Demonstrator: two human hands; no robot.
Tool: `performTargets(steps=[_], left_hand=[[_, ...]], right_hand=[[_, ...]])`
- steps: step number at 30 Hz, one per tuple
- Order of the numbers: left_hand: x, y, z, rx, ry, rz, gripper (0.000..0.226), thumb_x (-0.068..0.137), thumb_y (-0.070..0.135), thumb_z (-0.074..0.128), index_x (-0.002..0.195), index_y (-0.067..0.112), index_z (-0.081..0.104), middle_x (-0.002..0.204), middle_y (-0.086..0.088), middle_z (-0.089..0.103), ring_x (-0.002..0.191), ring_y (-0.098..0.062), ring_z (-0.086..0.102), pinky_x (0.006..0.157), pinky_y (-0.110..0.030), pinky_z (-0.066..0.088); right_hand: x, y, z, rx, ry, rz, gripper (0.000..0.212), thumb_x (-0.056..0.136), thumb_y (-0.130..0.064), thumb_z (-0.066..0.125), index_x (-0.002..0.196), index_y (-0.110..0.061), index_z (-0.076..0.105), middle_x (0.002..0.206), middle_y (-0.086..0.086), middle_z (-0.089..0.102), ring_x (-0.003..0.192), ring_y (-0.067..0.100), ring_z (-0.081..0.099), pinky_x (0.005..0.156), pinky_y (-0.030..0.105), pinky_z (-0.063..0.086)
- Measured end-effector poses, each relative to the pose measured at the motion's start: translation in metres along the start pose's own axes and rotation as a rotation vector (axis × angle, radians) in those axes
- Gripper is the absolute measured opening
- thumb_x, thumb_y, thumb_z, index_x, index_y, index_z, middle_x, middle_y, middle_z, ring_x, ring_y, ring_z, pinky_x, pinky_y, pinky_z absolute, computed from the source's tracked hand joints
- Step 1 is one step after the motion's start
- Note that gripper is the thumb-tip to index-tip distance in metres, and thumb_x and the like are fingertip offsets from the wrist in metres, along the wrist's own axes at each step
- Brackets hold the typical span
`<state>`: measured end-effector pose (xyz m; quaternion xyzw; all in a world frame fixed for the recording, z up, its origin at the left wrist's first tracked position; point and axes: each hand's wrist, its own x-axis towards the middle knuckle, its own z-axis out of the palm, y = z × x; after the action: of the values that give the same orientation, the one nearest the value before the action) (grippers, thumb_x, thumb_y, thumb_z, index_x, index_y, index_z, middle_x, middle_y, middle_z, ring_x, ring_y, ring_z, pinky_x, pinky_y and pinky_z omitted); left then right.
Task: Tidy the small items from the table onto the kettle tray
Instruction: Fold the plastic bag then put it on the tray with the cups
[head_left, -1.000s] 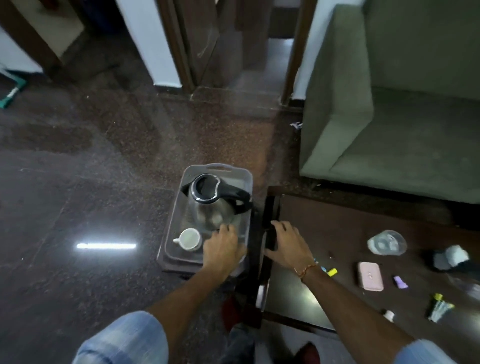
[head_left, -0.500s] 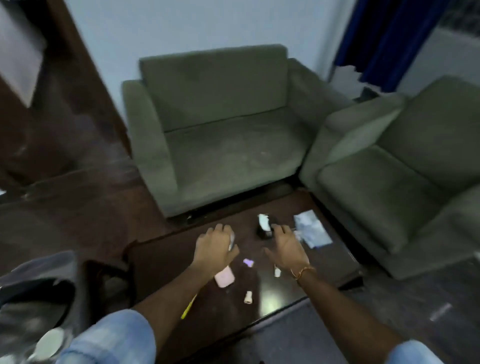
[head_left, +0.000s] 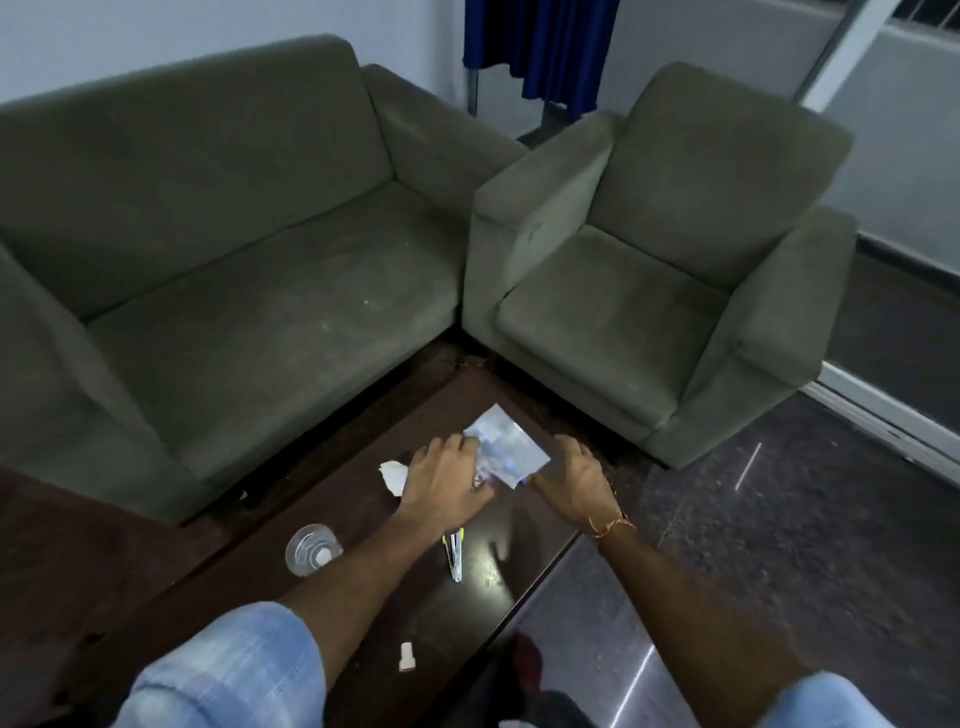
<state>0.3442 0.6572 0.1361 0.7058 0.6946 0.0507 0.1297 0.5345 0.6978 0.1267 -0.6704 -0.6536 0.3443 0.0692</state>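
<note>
So we're looking down at a dark, glossy wooden coffee table tucked into the corner between a big olive-green fabric sofa and a matching olive-green armchair. Both of our hands are out over the far end of it. Our left hand is palm down with the fingers spread, fingertips touching the near-left edge of a crinkly silvery plastic packet that lies flat on the table; not gripping anything as far as we can see. Our right hand, the one with the orange thread bracelet on the wrist, is open too, thumb right by the packet's near-right corner, but we can't tell if it's actually touching.

The rest of the small stuff is scattered on the tabletop: a crumpled white scrap of paper just left of the left hand, a clear round plastic lid beside the left forearm, a thin yellow-and-silver pen-like thing poking out from under the left wrist, and a small off-white cap-shaped bit near the table's front edge. The kettle tray isn't in the shot.
</note>
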Motion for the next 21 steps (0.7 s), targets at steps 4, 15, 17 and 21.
performTargets(steps=[4, 15, 17, 21], left_hand=[[0.04, -0.002, 0.033, -0.024, -0.067, -0.05, 0.05, 0.086, 0.044, 0.048, 0.128, 0.018, 0.053, 0.122, -0.003, 0.059, 0.108, -0.026, 0.054, 0.091, -0.038, 0.045], [0.12, -0.029, 0.154, -0.139, -0.237, -0.186, 0.058, 0.079, 0.04, 0.058, 0.132, 0.019, 0.05, 0.128, -0.002, 0.056, 0.117, -0.027, 0.052, 0.092, -0.041, 0.048], [0.122, -0.028, 0.165, -0.157, -0.267, -0.195, 0.055, 0.079, 0.037, 0.059, 0.13, 0.019, 0.051, 0.129, 0.0, 0.054, 0.118, -0.025, 0.051, 0.092, -0.04, 0.049], [0.12, -0.027, 0.171, -0.185, -0.275, -0.181, 0.049, 0.081, 0.037, 0.059, 0.126, 0.021, 0.052, 0.13, 0.003, 0.053, 0.117, -0.022, 0.051, 0.089, -0.037, 0.048]], right_hand=[[0.07, 0.03, 0.025, 0.3, 0.031, 0.27, 0.072, 0.076, -0.035, 0.079, 0.136, -0.008, 0.048, 0.127, 0.015, 0.061, 0.12, 0.03, 0.057, 0.1, 0.035, 0.047], [0.229, 0.113, 0.123, 0.352, -0.065, 0.514, 0.065, 0.076, -0.031, 0.08, 0.129, -0.004, 0.053, 0.128, 0.017, 0.058, 0.115, 0.032, 0.059, 0.093, 0.036, 0.05], [0.237, 0.122, 0.134, 0.258, -0.091, 0.465, 0.067, 0.076, -0.032, 0.079, 0.131, -0.005, 0.051, 0.13, 0.018, 0.054, 0.115, 0.033, 0.058, 0.096, 0.036, 0.049], [0.249, 0.131, 0.143, 0.175, -0.124, 0.432, 0.047, 0.079, -0.024, 0.071, 0.119, -0.003, 0.058, 0.121, 0.019, 0.059, 0.11, 0.036, 0.061, 0.096, 0.039, 0.051]])
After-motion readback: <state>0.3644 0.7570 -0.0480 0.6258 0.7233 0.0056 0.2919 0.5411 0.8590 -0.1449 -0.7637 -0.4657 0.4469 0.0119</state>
